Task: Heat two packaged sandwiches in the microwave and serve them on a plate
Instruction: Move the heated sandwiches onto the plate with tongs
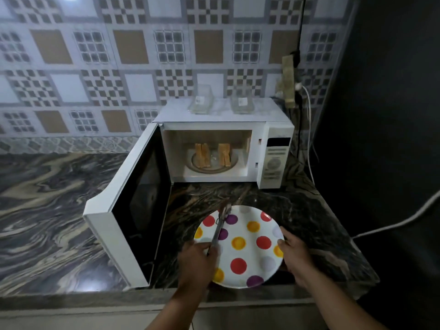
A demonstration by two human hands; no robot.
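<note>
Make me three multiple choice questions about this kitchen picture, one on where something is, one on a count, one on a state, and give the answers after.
1. Where are the sandwiches?
A. on the plate
B. inside the microwave
C. on top of the microwave

2. How many clear containers stand on top of the microwave?
A. one
B. two
C. four

3. How is the microwave door?
A. swung open
B. shut
C. taken off

Answers:
1 B, both stand on the turntable in the cavity.
2 B, two sit side by side on its top.
3 A, it hangs wide open to the left, still hinged. The spotted plate bears no food; the left hand holds tongs over it and the right hand grips its rim.
</note>
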